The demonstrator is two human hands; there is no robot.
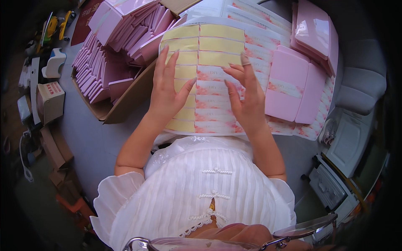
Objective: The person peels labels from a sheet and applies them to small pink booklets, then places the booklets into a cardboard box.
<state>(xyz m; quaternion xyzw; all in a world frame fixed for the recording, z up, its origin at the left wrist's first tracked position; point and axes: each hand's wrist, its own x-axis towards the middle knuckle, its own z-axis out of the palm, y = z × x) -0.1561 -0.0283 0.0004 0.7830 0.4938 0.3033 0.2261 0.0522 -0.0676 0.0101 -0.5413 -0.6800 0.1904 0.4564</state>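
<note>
A large sheet of printed labels (215, 100) lies before me, with red-and-white floral strips in rows. Bare yellow backing (220, 44) shows along its top and left, where strips are absent. My left hand (171, 84) rests over the left column of backing, fingers spread and holding nothing visible. Over the printed strips at the sheet's middle is my right hand (248, 91), its fingers apart and slightly bent, with a pale wrap on one fingertip. Just right of that hand, a flat pink folded item (285, 72) bears one floral label across its face.
A cardboard box (130, 91) at the upper left is packed with pink folded items (94, 67). More glossy pink pieces (314, 34) are stacked at the upper right. Additional label sheets (257, 18) lie behind. A grey padded seat (361, 75) stands at the right.
</note>
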